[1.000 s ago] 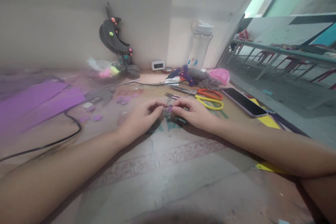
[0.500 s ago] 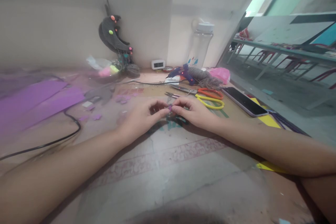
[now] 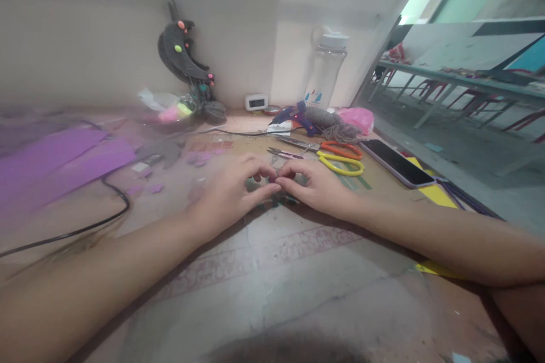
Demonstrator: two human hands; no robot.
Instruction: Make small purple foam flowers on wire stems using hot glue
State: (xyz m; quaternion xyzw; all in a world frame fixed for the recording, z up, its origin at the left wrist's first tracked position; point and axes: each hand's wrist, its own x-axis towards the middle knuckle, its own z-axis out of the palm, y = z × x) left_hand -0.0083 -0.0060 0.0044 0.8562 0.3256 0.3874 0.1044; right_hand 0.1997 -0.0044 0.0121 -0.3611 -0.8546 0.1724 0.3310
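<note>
1. The left hand (image 3: 232, 193) and the right hand (image 3: 317, 184) meet fingertip to fingertip low over the middle of the table (image 3: 298, 295), fingers curled inward.
2. Both pinch a small piece (image 3: 271, 179) between thumbs and forefingers. Only a pinkish speck of it shows; the fingers cover the rest, so its shape cannot be made out.
3. Just beyond the hands lie small snips (image 3: 283, 153), yellow scissors (image 3: 340, 167) and orange scissors (image 3: 339, 149), the two pairs of scissors touching each other.
4. A phone (image 3: 395, 163) lies face up to the right of the scissors, near the table edge, with yellow paper (image 3: 434, 195) beside it, partly under the right forearm.
5. By the wall stand a bottle (image 3: 326, 71) and a small clock (image 3: 256, 102); its digits are too small to read. A glue gun (image 3: 293, 116) lies against a bundle of twine (image 3: 334, 125).
6. The left side is blurred: purple sheets (image 3: 51, 161), scraps and a black cable (image 3: 108, 207) show only roughly.
7. Both forearms run out of the picture at the bottom.
</note>
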